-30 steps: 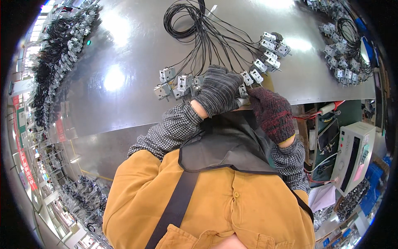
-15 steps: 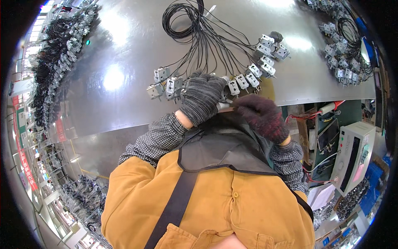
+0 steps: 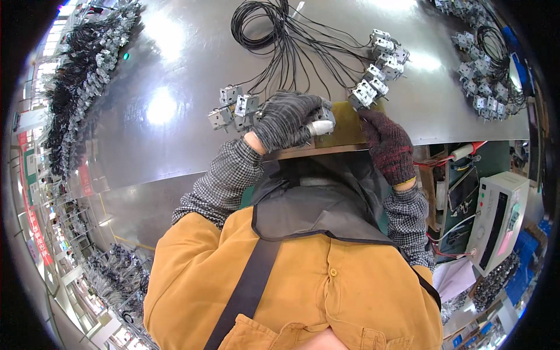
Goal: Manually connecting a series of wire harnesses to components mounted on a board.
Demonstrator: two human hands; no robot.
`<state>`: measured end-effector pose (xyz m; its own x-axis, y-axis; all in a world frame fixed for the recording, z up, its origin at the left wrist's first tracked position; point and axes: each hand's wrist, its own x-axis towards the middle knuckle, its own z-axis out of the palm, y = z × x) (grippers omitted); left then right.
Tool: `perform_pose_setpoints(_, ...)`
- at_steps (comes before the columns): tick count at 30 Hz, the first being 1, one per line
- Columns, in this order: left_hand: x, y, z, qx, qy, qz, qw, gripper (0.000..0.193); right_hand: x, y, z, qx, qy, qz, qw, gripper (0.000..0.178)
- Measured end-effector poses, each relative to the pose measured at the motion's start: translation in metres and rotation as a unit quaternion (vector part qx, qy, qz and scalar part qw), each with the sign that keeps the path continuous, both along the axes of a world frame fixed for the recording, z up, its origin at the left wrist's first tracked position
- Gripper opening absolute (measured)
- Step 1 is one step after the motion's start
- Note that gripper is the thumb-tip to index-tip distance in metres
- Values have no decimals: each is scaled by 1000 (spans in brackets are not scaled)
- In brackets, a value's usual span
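My left hand (image 3: 284, 121), in a grey striped knit glove with a white covering on one fingertip, is closed around a small silvery metal box (image 3: 326, 116). The glove hides most of that box. My right hand (image 3: 387, 146), in a dark maroon glove, has its fingers stretched out, the tips against the near end of a cluster of metal boxes (image 3: 365, 92). More such boxes (image 3: 247, 105) stand left of my left hand. Thin black cables (image 3: 286, 58) run from the boxes to a coil (image 3: 251, 29) at the back.
A brownish-yellow plate (image 3: 345, 127) lies at the metal table's (image 3: 175, 137) front edge. Heaps of similar cabled parts lie at the far left (image 3: 93, 70) and far right (image 3: 484, 87). At the right stand a white instrument (image 3: 499, 216) and a red-wired tool (image 3: 464, 151).
My right hand has moved right and outward from beside my left hand. The nearer boxes have shifted right into a tighter cluster, uncovering the yellow plate. A metal box now shows in my left hand.
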<state>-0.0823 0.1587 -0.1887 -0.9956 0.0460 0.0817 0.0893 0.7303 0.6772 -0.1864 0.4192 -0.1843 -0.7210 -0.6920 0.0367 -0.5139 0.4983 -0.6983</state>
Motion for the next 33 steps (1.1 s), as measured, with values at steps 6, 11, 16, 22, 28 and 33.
perform_pose_setpoints(6, -5, 18, 5, -132, 31, -19, 991, 44, 7, -8, 6, -59, -47, 27, 997, 26)
perform_pose_setpoints(11, -2, 45, 11, -175, 21, 61, 983, 51, 15, -7, 31, -65, 0, 62, 996, 22)
perform_pose_setpoints(16, -8, 56, 0, -182, 13, 71, 981, 59, 17, -12, 30, -44, 65, 68, 995, 20)
perform_pose_setpoints(22, -12, 57, 3, -188, -17, 71, 979, 57, 14, -8, 41, 99, 95, 103, 985, 20)
perform_pose_setpoints(28, -16, 55, 5, -204, -6, 54, 977, 54, 13, -8, 41, 55, 72, 84, 992, 20)
perform_pose_setpoints(33, -20, 58, 6, -214, -40, 44, 975, 54, 15, -9, 33, 30, 82, 62, 994, 19)
